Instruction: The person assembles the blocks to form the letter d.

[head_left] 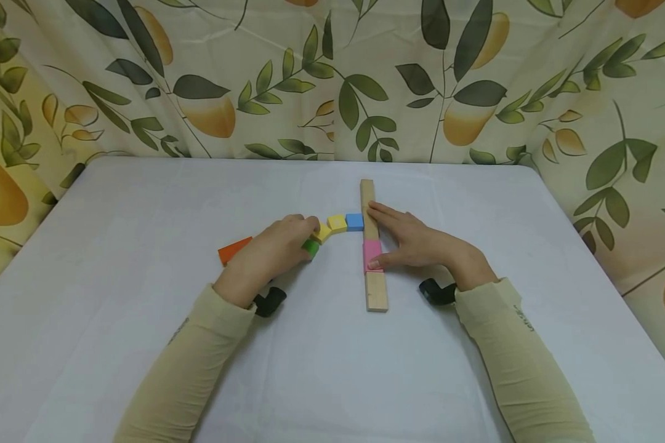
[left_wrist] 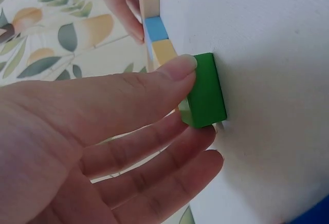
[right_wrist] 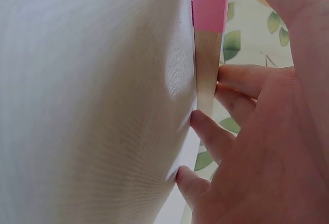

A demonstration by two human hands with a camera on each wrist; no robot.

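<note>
My left hand pinches the green block, a yellow block just beyond; my right hand, fingers extended, touches the wooden block. I'm likely aligning blocks; next calls for gentle nudging.

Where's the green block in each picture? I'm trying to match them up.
Head: the green block is just left of centre, partly hidden by the left hand.
Left wrist: right of centre, held by that hand.
Right wrist: not in it.
Shared landmark: the pink block, slightly right of centre in the head view, at the top edge in both wrist views.
</note>
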